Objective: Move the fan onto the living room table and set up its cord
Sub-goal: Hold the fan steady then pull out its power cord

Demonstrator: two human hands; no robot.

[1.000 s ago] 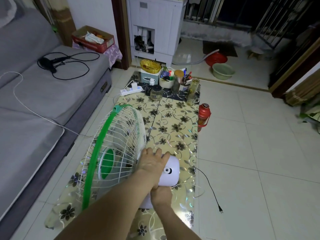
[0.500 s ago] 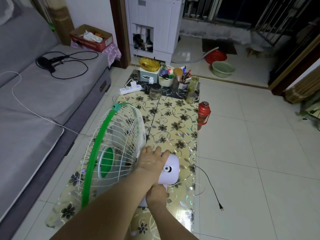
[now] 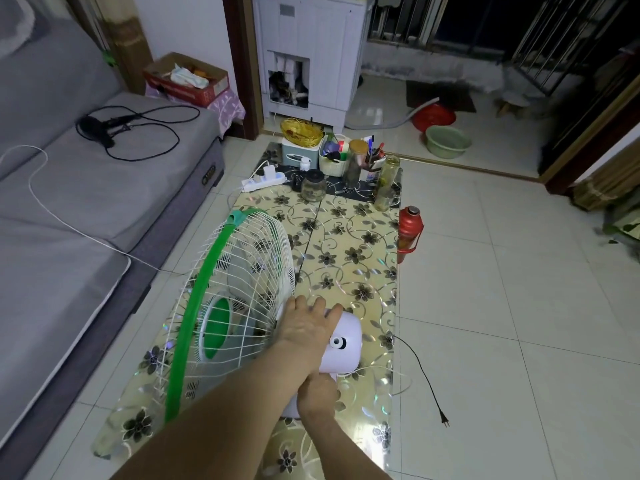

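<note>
The print on the red box (image 3: pixel 194 93) is too blurred to read.

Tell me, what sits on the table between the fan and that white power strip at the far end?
In the head view, only bare flowered tabletop lies between the fan and the power strip; the glass jar stands off to the strip's right.
</note>
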